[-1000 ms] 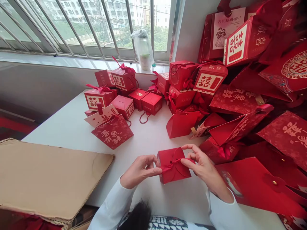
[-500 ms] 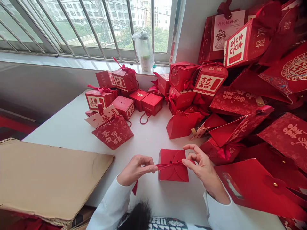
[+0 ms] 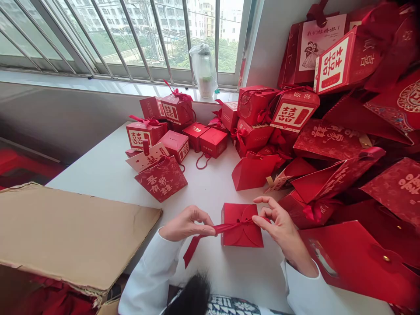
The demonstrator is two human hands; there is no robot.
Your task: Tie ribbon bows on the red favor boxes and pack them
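Observation:
A small red gift box (image 3: 232, 213) lies on the white table with its curved top flaps folded together. Across its top runs a red ribbon (image 3: 227, 227), crossed or knotted near the middle; I cannot tell which. My left hand (image 3: 189, 224), left of the box, pinches one end between thumb and fingers, and a loose ribbon tail (image 3: 191, 250) hangs below it. On the box's right side, my right hand (image 3: 274, 224) pinches the other end between thumb and index finger, its other fingers loosely curled.
Finished-looking red boxes (image 3: 177, 108) stand at the table's back. Red boxes and bags (image 3: 331, 140) pile up on the right, with a flat red bag (image 3: 357, 258) near my right forearm. A cardboard carton (image 3: 72, 232) stands left. A bagged bottle (image 3: 205, 74) is on the windowsill.
The whole view has shifted slightly, so things appear further right. The ribbon in my left hand looks wider, and its tail has swung up and shows more. Both hands keep their pinch.

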